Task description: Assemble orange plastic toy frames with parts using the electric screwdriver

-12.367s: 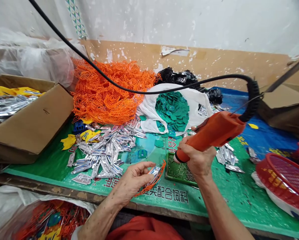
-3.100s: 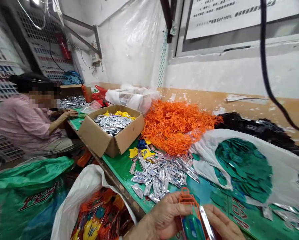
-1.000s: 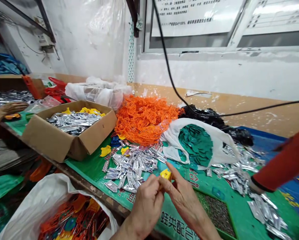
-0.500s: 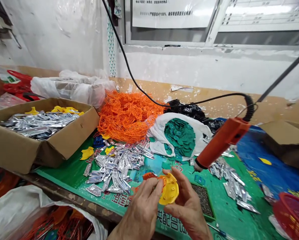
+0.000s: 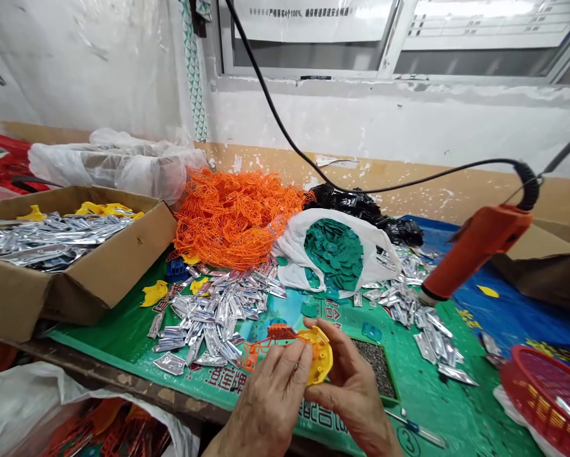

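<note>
A yellow plastic piece (image 5: pixel 319 357) joined to an orange plastic runner (image 5: pixel 268 339) is clamped in the grip of the left hand (image 5: pixel 266 406) and right hand (image 5: pixel 351 393), above the table (image 5: pixel 113 327). If that grip is loosened, the piece could be dropped among the foil packets (image 5: pixel 218 324).

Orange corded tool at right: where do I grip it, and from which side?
Grip the orange barrel of the corded tool mid-body, coming from the near side with the right hand. The barrel is widest; the tip points down-left, the coiled cord leaves the upper end: avoid both.
</note>
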A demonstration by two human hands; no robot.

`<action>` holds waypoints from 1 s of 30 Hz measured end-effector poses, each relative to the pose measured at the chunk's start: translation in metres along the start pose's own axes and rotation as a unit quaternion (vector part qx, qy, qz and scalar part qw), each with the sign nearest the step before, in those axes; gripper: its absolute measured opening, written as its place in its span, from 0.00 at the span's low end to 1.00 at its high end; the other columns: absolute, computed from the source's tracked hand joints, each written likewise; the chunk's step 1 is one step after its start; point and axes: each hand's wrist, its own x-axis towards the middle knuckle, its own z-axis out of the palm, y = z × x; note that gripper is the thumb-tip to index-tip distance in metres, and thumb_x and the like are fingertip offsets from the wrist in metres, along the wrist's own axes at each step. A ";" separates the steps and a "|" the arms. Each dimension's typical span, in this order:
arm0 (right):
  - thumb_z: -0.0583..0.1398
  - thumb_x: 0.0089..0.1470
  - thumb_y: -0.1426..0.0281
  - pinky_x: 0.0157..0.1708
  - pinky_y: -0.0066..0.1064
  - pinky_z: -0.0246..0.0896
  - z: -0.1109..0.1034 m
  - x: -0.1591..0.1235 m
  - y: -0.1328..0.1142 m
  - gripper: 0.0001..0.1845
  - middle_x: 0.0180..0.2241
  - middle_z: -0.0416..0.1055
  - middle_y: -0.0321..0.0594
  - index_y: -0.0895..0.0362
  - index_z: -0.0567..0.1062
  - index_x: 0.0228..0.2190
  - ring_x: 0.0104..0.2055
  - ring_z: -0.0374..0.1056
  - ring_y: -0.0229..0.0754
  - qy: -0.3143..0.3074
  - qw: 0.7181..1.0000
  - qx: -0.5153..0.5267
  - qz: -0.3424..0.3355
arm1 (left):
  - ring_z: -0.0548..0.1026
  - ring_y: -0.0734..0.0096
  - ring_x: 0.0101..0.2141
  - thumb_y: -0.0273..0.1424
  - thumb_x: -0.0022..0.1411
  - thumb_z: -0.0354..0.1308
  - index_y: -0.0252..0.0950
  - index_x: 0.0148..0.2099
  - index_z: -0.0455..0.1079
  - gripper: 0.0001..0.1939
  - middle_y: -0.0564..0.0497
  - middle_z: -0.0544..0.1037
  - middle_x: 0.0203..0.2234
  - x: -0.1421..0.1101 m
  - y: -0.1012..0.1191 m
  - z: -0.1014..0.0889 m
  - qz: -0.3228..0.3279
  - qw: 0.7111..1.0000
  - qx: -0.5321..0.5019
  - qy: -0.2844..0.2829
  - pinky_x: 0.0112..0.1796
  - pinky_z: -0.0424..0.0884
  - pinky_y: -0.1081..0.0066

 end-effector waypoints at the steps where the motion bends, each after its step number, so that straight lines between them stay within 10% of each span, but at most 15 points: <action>1: 0.76 0.30 0.67 0.53 0.34 0.67 0.000 0.000 -0.001 0.41 0.57 0.71 0.40 0.45 0.74 0.50 0.55 0.70 0.47 -0.004 1.000 -0.001 -0.001 | 0.73 0.55 0.48 0.21 0.67 0.41 0.27 0.68 0.51 0.27 0.37 0.76 0.51 0.000 0.000 0.000 -0.001 1.000 0.001 0.000 0.47 0.73 0.60; 22: 0.75 0.36 0.70 0.51 0.28 0.68 -0.001 0.001 -0.009 0.38 0.51 0.75 0.34 0.40 0.75 0.51 0.51 0.73 0.43 -0.047 0.996 -0.066 -0.022 | 0.73 0.57 0.45 0.22 0.67 0.44 0.31 0.67 0.55 0.27 0.38 0.74 0.52 -0.002 -0.008 0.005 -0.010 0.995 -0.086 -0.049 0.45 0.74 0.58; 30: 0.74 0.38 0.66 0.61 0.42 0.58 -0.011 0.001 -0.004 0.40 0.58 0.69 0.39 0.41 0.72 0.54 0.60 0.65 0.51 -0.047 0.985 -0.155 -0.059 | 0.73 0.57 0.46 0.20 0.64 0.46 0.32 0.65 0.58 0.27 0.38 0.74 0.53 -0.002 -0.009 0.003 -0.012 0.993 -0.101 -0.052 0.45 0.75 0.58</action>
